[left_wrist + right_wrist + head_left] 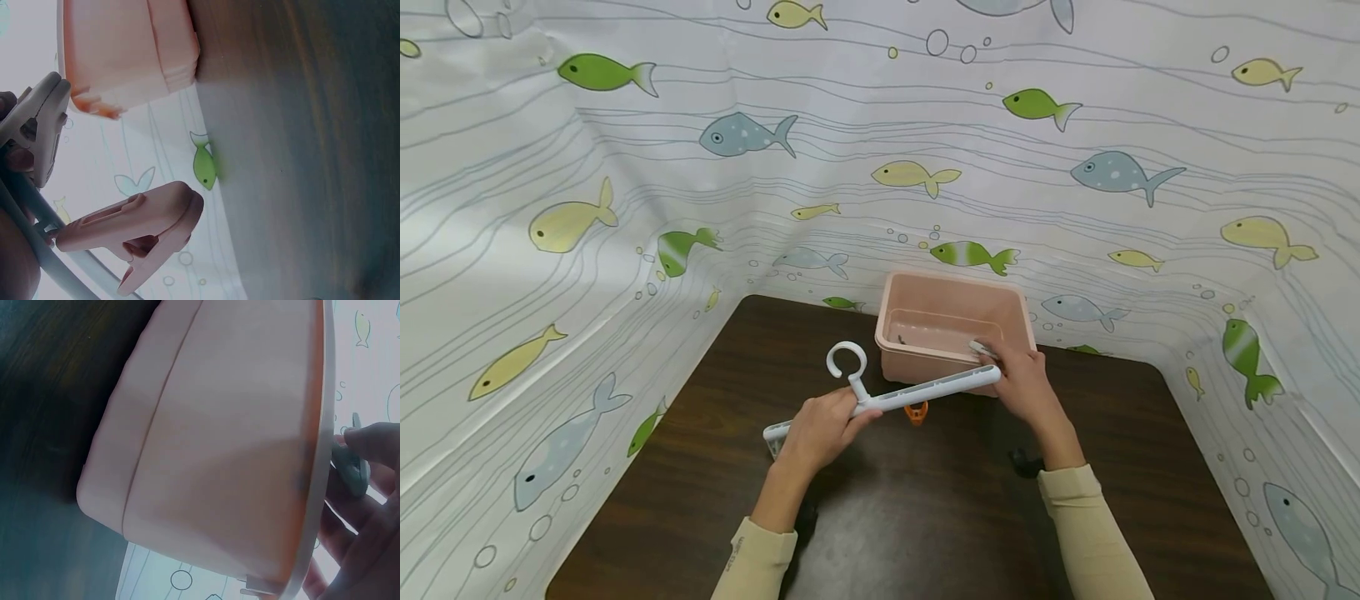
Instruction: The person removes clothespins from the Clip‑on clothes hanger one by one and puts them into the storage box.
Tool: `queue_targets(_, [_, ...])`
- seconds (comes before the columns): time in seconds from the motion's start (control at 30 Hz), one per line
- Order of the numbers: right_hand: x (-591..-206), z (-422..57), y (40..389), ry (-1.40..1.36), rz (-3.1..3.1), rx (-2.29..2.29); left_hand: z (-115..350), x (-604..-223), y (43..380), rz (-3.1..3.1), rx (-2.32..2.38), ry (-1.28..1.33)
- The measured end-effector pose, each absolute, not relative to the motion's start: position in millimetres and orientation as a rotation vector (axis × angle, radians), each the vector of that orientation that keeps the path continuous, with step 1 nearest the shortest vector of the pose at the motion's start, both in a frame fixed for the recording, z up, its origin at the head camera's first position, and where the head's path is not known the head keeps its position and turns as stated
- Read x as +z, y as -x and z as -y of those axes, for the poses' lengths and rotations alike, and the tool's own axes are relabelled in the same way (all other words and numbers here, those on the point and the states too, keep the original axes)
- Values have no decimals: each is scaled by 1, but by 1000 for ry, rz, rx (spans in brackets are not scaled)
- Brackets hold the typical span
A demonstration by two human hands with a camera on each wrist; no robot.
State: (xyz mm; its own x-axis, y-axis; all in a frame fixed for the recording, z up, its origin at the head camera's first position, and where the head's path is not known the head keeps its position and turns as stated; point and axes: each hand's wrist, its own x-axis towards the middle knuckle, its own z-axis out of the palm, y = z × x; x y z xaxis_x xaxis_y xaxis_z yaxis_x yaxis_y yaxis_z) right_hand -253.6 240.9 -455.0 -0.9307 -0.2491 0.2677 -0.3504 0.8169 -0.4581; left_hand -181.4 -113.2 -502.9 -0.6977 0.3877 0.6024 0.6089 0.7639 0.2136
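Hanger (pixel 925 390) at left over the table (pixel 887 517), right end tipped up; the left hand (pixel 823 429) has its grip curled round the middle and should hold it steady. Under its right half an orange clip (pixel 916 420) seems to hang, though the view is poor. Farther right, the right hand (pixel 1022 379) pinches a white clip (pixel 982 348) at the near rim of the bin (pixel 917 367); best lifted clear without knocking the hanger.

Pinkish bin (pixel 128 47) at top; pale grey clip (pixel 49 122) at left; pink clip (pixel 140 219) beside bluish bars (pixel 54 270), perhaps hanger.
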Motion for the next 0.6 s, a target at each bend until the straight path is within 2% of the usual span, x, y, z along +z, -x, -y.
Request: queue_targets(0.6, [-459, -240, 252, -429, 2832, 860, 113, -504, 179, 2428, -542, 739])
